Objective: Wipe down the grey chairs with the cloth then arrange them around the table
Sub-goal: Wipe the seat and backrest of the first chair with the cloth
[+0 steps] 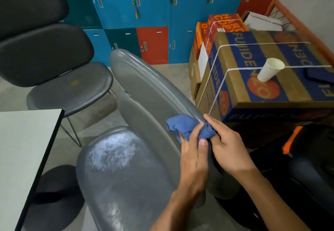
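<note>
Item: blue cloth (pixel 188 128), soft, light, bunched; pinched by left hand (pixel 194 155) and right hand (pixel 228 146) against backrest edge of grey chair (pixel 124 174). Chair judged stiff, smooth; best gripped at backrest top.

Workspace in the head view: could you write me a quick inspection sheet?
Surface: pale table at left, only a corner in view.
Job's things: blue cloth bunched against the backrest of the nearest grey chair; its seat has whitish smears; darker chairs behind.
Clutter: paper cup on a tied cardboard box.
Hands: left hand and right hand both grip the cloth.
Cables: nothing seen.
Surroundings: blue and red lockers.
</note>
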